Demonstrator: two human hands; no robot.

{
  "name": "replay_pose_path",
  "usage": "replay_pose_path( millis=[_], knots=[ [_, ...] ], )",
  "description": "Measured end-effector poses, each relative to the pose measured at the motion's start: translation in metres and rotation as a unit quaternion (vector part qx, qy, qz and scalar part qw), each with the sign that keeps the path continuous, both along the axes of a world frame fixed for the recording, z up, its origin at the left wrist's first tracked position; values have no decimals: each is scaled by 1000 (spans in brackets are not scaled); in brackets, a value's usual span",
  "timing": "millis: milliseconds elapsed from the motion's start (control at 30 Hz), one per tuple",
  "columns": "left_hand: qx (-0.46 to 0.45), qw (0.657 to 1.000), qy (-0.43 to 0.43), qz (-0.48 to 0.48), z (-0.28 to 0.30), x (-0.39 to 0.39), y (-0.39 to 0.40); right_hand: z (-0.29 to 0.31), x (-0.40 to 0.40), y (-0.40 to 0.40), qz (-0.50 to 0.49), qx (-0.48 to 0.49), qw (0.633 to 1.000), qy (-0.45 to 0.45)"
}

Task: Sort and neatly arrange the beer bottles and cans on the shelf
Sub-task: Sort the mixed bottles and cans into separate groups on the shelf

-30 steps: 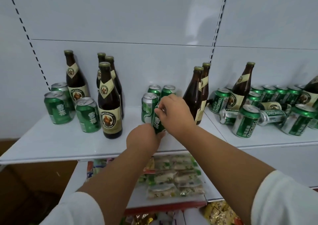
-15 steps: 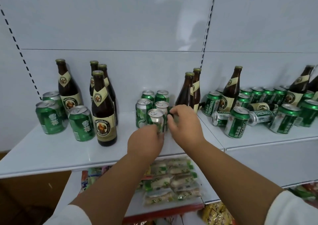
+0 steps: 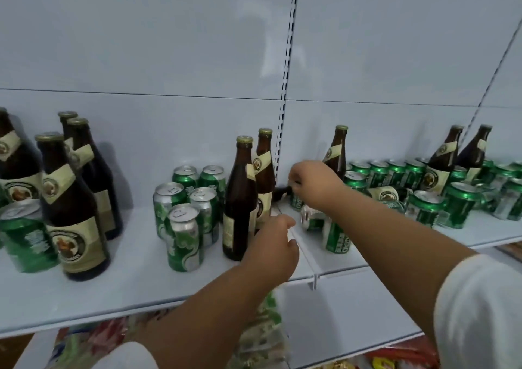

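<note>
Left end of shelf: brown beer bottles (image 3: pixel 74 207) stand upright in a cluster on the white shelf (image 3: pixel 127 286), with a green can (image 3: pixel 24 238) just beside them toward the front edge.
Middle of left shelf board: five green cans (image 3: pixel 185 237) stand upright in a tight group, two at the back wall, two in the middle, one at the front.
Right end of left board: two brown bottles (image 3: pixel 240 199) stand upright, one behind the other, just beside the cans and near the joint between the boards.
Left hand (image 3: pixel 272 246): hovers over the front edge at the joint, fingers loosely curled, holding nothing, close to the front bottle of the pair.
Right hand (image 3: pixel 312 183): reaches to the back of the right board; fingers curled at the top of a green can (image 3: pixel 296 202) mostly hidden behind the hand; whether they grip it I cannot tell.
Below the right forearm: a can lying on its side (image 3: pixel 313 222) and an upright green can (image 3: pixel 337 238) near the front edge.
Right board: many green cans (image 3: pixel 457 205), some tipped over, mixed with three upright brown bottles (image 3: pixel 440 157) along the back.
Lower shelf: blurred packaged goods (image 3: pixel 262 326).
</note>
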State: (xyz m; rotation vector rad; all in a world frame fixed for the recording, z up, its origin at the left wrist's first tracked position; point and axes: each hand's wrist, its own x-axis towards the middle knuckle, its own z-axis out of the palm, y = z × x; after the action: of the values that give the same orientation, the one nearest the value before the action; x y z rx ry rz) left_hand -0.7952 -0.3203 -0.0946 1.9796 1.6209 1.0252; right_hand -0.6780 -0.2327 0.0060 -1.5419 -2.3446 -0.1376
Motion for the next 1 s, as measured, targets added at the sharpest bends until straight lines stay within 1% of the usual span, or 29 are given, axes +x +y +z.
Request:
replay_pose_path(
  millis=[67, 167, 333, 433, 533, 733, 833, 933, 1000],
  knots=[
    [-10, 1000, 8, 19, -4, 18, 18, 6, 3, 29, 24, -21, 996, -77],
    [-19, 997, 48, 56, -7, 41, 42, 4, -2, 64, 69, -46, 983, -165],
    [-64, 990, 16, 128, -10, 62, 77, -10, -17, 108, 147, -57, 950, -271],
    [-78, 984, 6, 158, -14, 62, 91, -17, -25, 124, 157, -62, 937, -306],
    [-91, 979, 21, 182, -19, 65, 100, -24, -31, 138, 161, -82, 924, -338],
    [-110, 974, 29, 197, -27, 63, 112, -32, -43, 152, 168, -109, 904, -378],
    [-107, 975, 10, 195, -30, 63, 113, -34, -47, 157, 167, -122, 894, -398],
    [-100, 976, -4, 191, -31, 66, 114, -36, -47, 161, 176, -114, 891, -401],
    [-92, 978, -3, 188, -33, 67, 112, -35, -45, 164, 182, -113, 897, -386]
  ],
)
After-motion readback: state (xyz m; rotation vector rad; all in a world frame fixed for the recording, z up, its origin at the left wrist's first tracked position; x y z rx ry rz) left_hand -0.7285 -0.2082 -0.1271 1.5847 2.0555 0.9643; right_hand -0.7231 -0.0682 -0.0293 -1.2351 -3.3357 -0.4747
